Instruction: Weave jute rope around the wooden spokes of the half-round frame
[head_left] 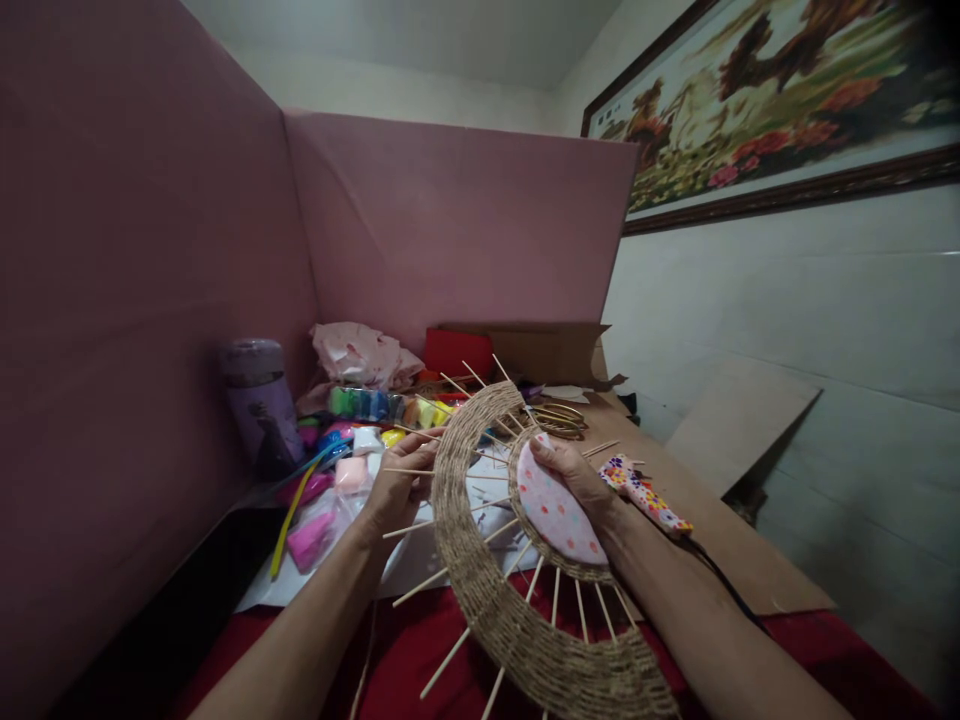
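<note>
I hold up a round woven piece (480, 570): a wide ring of jute cord wound through radiating wooden sticks, with a pink dotted disc (553, 510) at its centre. My left hand (397, 485) is closed on the ring's outer edge, fingers pinching among the sticks at the left. Fingers of my right hand (574, 470) curl over the top of the pink disc and its inner rope rim.
Pink boards wall the left and back. Behind the piece lie a purple bottle (259, 400), coloured clay packets (360, 405), crumpled pink paper (360, 355), a cardboard box (551, 350), a floral-handled tool (645, 495) on a cardboard sheet, and a red cloth underneath.
</note>
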